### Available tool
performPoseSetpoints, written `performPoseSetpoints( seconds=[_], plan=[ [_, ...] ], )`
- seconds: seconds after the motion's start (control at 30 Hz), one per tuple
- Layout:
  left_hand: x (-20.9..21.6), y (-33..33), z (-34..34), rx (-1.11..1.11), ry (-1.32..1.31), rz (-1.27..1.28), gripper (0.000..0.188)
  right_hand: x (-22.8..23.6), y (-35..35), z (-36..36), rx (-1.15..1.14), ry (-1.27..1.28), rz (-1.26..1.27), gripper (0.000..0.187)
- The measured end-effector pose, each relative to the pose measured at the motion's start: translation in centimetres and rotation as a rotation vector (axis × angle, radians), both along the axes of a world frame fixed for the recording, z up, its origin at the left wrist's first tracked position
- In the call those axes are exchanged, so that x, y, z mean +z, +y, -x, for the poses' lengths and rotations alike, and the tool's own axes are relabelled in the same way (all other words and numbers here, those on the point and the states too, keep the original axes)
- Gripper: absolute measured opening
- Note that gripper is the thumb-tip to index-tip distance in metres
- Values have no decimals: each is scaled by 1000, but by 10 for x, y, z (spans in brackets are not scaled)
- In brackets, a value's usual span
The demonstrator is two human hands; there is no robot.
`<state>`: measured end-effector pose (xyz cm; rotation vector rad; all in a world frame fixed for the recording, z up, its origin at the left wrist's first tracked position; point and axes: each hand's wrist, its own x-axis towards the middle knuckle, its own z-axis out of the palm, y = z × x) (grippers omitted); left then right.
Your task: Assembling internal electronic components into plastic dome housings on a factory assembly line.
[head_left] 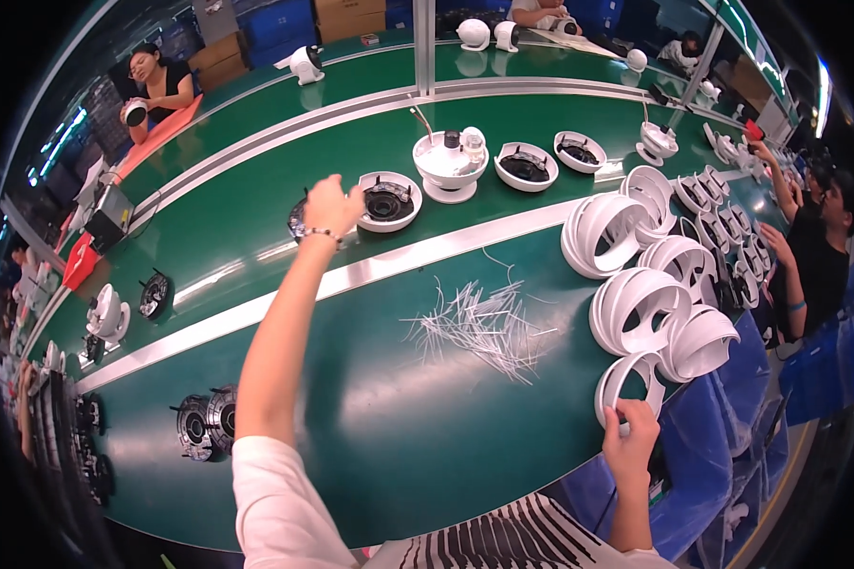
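Note:
My left hand point(330, 209), with a beaded bracelet at its wrist, reaches over the far green belt. Its fingers are curled at the edge of a black round part point(297, 220), and they partly hide it. Right beside this hand sits a white bowl-shaped housing point(407, 224) with a black ring-like part inside. At the near right, my right hand point(632, 434) grips the lower rim of a white ring-shaped housing point(611, 387) with a large opening. That housing rests at the front of a cluster of white housings point(605, 237).
Thin white strips point(484, 327) lie heaped on the near green table point(380, 427). More black round parts point(194, 427) are at the left. A white dome assembly point(449, 161) stands on the belt. Blue bins point(693, 446) are at the right; co-workers sit across and at right.

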<state>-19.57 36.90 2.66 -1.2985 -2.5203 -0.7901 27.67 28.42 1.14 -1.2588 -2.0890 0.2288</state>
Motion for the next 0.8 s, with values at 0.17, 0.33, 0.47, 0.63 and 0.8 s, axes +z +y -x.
performPoseSetpoints(
  seconds=[0.17, 0.33, 0.47, 0.63, 0.8],
  plan=[
    [6, -12, 50, 154, 127, 122, 35, 4, -10, -13, -123, 108, -161, 4],
    [-46, -15, 68, 229, -300, 177, 58, 20, -53, -15, 53, 209, -303, 6],
    [-41, -21, 59, 259, -258, -60, 56, 21, -61, 26, 545, 315, -232, 19],
    [-21, -76, 52, -9, -943, -331, 29, 8, -62, 86, 1128, 153, -43, 24],
    [9, -160, -22, -339, -1489, -582, 31, -10, -62, 103, 1285, -233, 6, 23]
  ],
)
